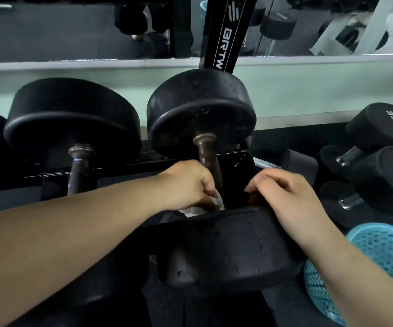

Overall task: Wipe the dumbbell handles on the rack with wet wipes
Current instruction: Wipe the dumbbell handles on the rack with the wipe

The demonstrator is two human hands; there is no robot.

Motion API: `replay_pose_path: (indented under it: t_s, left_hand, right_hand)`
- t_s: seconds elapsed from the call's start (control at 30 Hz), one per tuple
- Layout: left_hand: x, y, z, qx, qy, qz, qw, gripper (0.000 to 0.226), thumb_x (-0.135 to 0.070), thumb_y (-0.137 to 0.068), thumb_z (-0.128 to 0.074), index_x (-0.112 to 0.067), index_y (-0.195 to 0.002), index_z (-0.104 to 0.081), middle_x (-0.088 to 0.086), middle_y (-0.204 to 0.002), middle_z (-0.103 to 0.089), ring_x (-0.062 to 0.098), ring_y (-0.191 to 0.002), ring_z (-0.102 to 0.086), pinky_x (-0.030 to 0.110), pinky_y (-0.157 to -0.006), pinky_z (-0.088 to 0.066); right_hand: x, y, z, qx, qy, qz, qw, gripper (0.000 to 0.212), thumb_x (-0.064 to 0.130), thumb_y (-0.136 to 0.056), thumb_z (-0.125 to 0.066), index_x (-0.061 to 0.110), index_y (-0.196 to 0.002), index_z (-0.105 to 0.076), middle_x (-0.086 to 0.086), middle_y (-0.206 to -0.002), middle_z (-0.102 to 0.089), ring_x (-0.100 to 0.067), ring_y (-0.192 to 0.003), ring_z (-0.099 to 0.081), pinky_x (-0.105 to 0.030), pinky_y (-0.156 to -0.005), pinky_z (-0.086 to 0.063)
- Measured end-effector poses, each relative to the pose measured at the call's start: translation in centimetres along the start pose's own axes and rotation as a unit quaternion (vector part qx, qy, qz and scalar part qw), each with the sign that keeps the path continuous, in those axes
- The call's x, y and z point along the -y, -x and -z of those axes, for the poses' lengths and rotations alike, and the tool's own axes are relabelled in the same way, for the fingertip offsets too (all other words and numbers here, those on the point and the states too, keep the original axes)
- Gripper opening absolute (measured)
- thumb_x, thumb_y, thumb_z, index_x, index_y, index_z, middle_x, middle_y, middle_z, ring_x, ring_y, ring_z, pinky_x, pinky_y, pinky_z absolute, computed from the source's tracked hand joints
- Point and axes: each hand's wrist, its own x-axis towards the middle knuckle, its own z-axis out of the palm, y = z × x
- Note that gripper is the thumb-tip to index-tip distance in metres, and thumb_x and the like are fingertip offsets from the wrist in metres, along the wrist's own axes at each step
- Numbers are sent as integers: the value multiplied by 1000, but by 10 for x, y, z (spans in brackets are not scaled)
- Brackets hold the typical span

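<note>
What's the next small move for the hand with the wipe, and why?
Probably slide the left hand up the handle toward the far head. It holds the wipe at the handle's near end, and the stretch above lies bare. The right hand rests on the near head, seemingly steadying it.

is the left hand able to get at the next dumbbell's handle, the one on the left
Probably yes: that handle stands bare just beside the left hand, nothing lies between them, and the hand already holds the wet wipe.
</note>
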Motion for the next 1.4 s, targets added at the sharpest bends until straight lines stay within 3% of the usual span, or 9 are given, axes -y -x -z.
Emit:
replay_pose_path:
  t_s: [0.1,0.23,0.4,0.63,0.77,0.87,1.07,1.27,1.4]
  left_hand:
    - [1,-3,4,-25,15,8,1000,21,-16,-77,-70,-23,-60,-60,5,-65,-67,10,-51,-56,10,-43,-41]
    - [6,-9,17,-125,101,15,987,6,-15,-75,-72,-12,-74,-66,-9,-62,-57,-1,-55,-50,1,-42,-36]
    - [5,-6,7,6,23,38,999,19,-21,-74,-73,-26,-62,-58,-7,-68,-60,4,-61,-54,5,-43,-39]
    - [9,-20,10,-178,250,72,949,15,-19,-82,-65,-17,-69,-56,-3,-71,-56,7,-65,-52,3,-41,-37]
    - [8,-19,11,-79,365,117,920,15,-21,-90,-54,-7,-89,-59,7,-77,-62,14,-69,-60,18,-61,-53]
    - [9,-17,15,-39,355,148,922,9,-8,-87,-56,-6,-95,-60,8,-82,-60,14,-71,-56,18,-60,-48]
    - [18,-28,14,-37,338,163,926,59,9,-82,-49,-16,-135,-40,11,-124,-54,25,-110,-54,30,-80,-46]
    - [17,-30,12,-85,433,126,889,26,6,-89,-38,-8,-79,-58,5,-64,-53,12,-47,-55,18,-44,-42]
    - [25,-32,13,15,437,110,893,30,15,-81,-30,-4,-80,-53,12,-75,-54,18,-61,-57,23,-52,-46]
  right_hand:
    - [0,-1,0,-1,-4,-5,1000,28,19,-84,-48,19,-61,-64,-7,-69,-65,-5,-65,-53,-8,-54,-35]
    - [-1,-3,0,-10,-13,-6,1000,30,19,-83,-48,22,-58,-63,0,-62,-63,1,-63,-53,-6,-55,-36]
    - [0,-2,-1,-9,-8,-8,1000,28,17,-85,-48,19,-61,-64,-6,-66,-64,-2,-60,-51,-9,-53,-35]
    - [2,-1,0,-3,-5,-5,1000,27,16,-85,-48,14,-64,-64,-8,-66,-63,-2,-59,-50,-9,-52,-35]
    - [1,-1,0,-4,-7,-1,1000,27,17,-85,-48,15,-63,-64,-2,-61,-61,-1,-59,-50,-8,-53,-35]
    - [0,-1,0,-4,-5,3,1000,27,17,-85,-48,15,-63,-64,-1,-60,-60,-1,-60,-50,-9,-54,-35]
    - [-1,-2,0,-7,-18,-9,1000,27,22,-80,-47,19,-59,-63,-1,-62,-62,0,-56,-51,-9,-52,-36]
    - [-3,-2,-1,-9,-21,-7,1000,26,23,-79,-47,17,-59,-63,-5,-62,-62,-3,-55,-50,-15,-52,-36]
    - [-3,-1,0,-5,-25,-9,1000,26,25,-76,-46,15,-60,-64,-3,-61,-62,-2,-55,-50,-14,-51,-35]
